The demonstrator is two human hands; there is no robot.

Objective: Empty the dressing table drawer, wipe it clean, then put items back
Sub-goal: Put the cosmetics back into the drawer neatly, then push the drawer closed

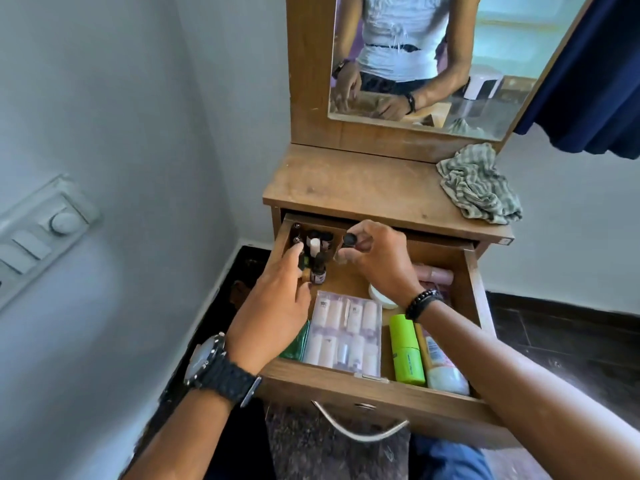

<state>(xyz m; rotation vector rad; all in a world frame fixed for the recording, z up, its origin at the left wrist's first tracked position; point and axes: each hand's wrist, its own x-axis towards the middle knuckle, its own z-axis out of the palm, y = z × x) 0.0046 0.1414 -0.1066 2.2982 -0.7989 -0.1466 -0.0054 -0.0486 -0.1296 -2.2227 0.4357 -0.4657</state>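
Right hand (377,258) pinches dark-capped bottle (349,241); bottle body hidden.

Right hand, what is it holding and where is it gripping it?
The right hand pinches a small dark-capped bottle near its cap, above the open drawer.

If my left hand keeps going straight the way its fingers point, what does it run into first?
Most likely the cluster of small dark-capped bottles in the drawer's back left corner. The left hand points up and away toward them, and its fingertips look already at the nearest one, though depth is unclear.
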